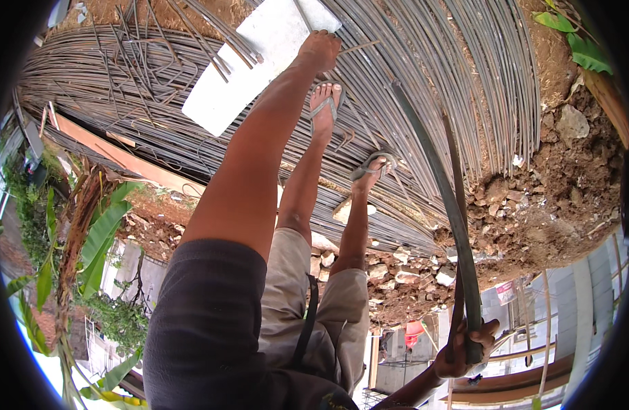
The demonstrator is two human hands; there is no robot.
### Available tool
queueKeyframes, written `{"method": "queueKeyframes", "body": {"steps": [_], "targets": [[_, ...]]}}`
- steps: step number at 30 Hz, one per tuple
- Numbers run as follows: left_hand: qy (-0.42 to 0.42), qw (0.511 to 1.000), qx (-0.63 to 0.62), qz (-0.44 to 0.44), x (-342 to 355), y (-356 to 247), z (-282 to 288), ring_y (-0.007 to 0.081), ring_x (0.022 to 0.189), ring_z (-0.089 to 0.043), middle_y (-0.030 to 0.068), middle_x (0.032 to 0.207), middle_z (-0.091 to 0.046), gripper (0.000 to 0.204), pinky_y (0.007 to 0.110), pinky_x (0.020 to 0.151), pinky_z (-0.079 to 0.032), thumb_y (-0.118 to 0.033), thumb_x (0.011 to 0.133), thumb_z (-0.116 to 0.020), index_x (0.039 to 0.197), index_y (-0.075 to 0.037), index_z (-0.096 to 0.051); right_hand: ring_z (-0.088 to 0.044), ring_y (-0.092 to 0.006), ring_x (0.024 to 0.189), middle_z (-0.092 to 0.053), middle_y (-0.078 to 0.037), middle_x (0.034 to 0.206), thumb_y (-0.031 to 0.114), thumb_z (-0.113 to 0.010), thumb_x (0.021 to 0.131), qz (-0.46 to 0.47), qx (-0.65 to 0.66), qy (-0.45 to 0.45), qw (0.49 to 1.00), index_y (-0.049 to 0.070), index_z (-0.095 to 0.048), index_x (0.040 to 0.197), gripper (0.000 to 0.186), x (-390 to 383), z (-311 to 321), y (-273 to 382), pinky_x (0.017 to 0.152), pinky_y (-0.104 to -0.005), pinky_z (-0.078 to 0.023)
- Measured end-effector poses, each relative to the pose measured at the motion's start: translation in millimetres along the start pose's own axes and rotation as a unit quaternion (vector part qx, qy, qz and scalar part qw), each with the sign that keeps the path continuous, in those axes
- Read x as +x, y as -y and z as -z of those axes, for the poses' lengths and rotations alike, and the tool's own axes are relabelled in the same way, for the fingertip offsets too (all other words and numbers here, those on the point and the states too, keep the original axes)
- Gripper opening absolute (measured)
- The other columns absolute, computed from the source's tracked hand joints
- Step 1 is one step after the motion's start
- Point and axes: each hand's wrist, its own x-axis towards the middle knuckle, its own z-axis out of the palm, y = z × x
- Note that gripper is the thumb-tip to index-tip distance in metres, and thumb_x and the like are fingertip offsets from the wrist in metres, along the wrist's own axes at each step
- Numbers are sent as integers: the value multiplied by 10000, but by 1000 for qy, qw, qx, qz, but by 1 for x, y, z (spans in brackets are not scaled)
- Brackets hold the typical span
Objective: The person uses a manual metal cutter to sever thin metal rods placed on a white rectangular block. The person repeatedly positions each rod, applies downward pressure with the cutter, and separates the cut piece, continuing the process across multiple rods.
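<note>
My left hand [320,49] reaches far forward over a pale white board [212,102] and is closed. A thin steel rod [301,14] runs into it from above; the fingers hide the grip. Low at the right, my right hand [468,350] is wrapped round the lower ends of two long dark bars. The thicker bar [441,174] is grey-green and curved, rising toward the middle of the rods. Beside it stands a thinner dark bar [456,160]. How the two are joined is hidden by my hand.
Long steel rebars [430,61] lie packed underfoot, with loose bent pieces [140,61] at the upper left. My sandalled feet [325,109] stand on them. A wooden plank [120,154] lies left. Broken rock and soil [533,205] border the right, banana leaves [99,246] the left.
</note>
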Motion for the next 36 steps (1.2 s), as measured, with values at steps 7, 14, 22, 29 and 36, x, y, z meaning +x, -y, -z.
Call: {"method": "queueKeyframes", "body": {"steps": [7, 14, 22, 29, 36], "targets": [[-137, 957, -255, 24, -31, -23, 0, 377, 1032, -665, 114, 1118, -630, 234, 462, 901, -573, -27, 906, -672, 1124, -99, -623, -574, -210, 868, -434, -114, 1030, 8, -561, 769, -24, 49, 21, 998, 22, -583, 1001, 234, -1, 12, -8, 881, -390, -531], [-243, 901, -343, 107, -57, -79, -31, 406, 1143, -642, 180, 1308, -603, 349, 458, 996, -559, -71, 946, -659, 1293, -101, -628, -502, -208, 810, -437, -119, 985, 50, -556, 755, -30, 28, 14, 999, 14, -588, 985, 236, -2, 47, -34, 762, -334, -436], [-312, 608, -701, 207, -66, -101, -72, 247, 1208, -647, 102, 1354, -601, 242, 357, 1008, -562, -121, 1046, -630, 1277, -77, -686, -475, -202, 817, -424, -118, 1001, 48, -560, 739, -4, 3, 26, 1000, 34, -594, 978, 242, 12, 27, -12, 752, -330, -415], [-346, 306, -848, 259, -96, -93, -85, 313, 1326, -601, 195, 1370, -600, 341, 427, 1124, -535, -216, 1090, -574, 1379, -34, -583, -508, -212, 878, -436, -120, 1062, 18, -599, 764, -10, -25, 19, 999, 64, -592, 1000, 241, 17, 40, -7, 802, -326, -446], [-323, 348, -833, 284, -106, -82, -67, 334, 1282, -634, 216, 1349, -619, 499, 455, 1068, -567, -364, 1099, -477, 1411, 22, -525, -580, -270, 1095, -463, -143, 1255, 2, -634, 821, -31, 52, -9, 998, 75, -580, 1052, 248, 13, 52, -15, 989, -417, -517]]}}
